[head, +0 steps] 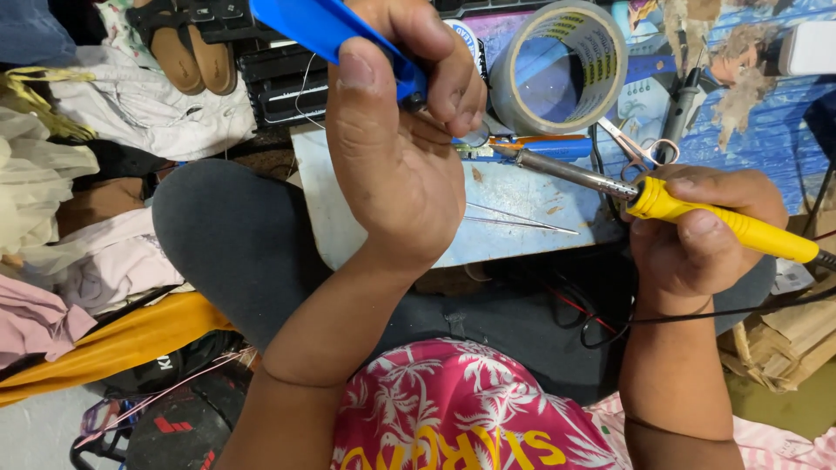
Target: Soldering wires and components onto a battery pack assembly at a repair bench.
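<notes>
My left hand (396, 139) is raised in front of me, closed around a blue plastic tool (326, 26) that sticks up and to the left past my thumb. My right hand (701, 231) grips the yellow handle of a soldering iron (723, 222). Its metal shaft (566, 172) points left, and the tip reaches the underside of my left fingers, where a small part is hidden behind them. Both hands hover over a white board (514, 204) that rests on my lap.
A roll of clear tape (557, 65) lies at the board's far edge beside scissors (640, 152) and a blue-orange tool (540, 145). Thin wire lies on the board. Red and black cables (601, 318) trail over my lap. Clothes (78, 174) and sandals (187, 52) pile up at left.
</notes>
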